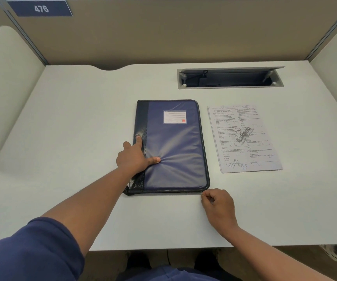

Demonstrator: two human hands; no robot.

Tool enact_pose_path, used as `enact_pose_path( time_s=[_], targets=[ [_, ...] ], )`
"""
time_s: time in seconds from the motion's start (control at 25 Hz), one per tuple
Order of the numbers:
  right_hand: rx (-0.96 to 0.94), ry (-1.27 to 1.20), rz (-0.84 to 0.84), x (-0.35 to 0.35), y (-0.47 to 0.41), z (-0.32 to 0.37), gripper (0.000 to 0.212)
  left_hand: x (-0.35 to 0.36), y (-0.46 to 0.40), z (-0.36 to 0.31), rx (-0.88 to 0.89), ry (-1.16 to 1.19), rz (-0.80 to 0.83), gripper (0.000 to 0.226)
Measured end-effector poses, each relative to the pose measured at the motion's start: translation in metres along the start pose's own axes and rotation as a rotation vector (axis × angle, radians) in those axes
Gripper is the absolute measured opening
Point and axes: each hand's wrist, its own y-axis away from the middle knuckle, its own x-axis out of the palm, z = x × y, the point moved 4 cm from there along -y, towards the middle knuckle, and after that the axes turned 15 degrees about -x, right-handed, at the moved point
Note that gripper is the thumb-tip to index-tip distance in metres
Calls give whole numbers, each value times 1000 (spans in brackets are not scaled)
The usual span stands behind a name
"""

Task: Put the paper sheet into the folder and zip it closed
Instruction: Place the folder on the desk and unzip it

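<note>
While left hand (136, 157) presses soft folder (171, 147) flat, fingers straight, right hand (217, 205) pinches zip pull (201, 192). Sheet (244, 138) light, floppy: lift by edge.

Navy blue short sleeve (35, 250) on left arm, bare forearms, navy clothing at lap, dark shoes under desk edge

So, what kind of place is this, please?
Probably a study carrel in a library or exam hall: side partitions enclose the desk, a number plate reads 476, and a cable hatch is set into the top.
</note>
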Motion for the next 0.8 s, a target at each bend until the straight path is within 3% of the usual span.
enact_pose_path(
  time_s=[0.2, 0.32, 0.6, 0.68, 0.8],
  targets=[
    [38, -22, 4, -1, -1, -6, 16, 1, 4, 0, -8, -16, 14, 131],
    [63, -1, -3, 1, -1, -6, 14, 3, 15, 0, 31, -83, -34, 118],
    [90, 76, -52, 0, -1, -7, 14, 47, 95, -43, 882, -330, -81, 97],
    [95, 117, -60, -2, -1, -8, 12, 57, 109, -56, 951, -364, -98, 80],
    [112, 145, -61, -5, -2, -10, 9, 63, 119, -67, 921, -390, -92, 64]
  ],
)
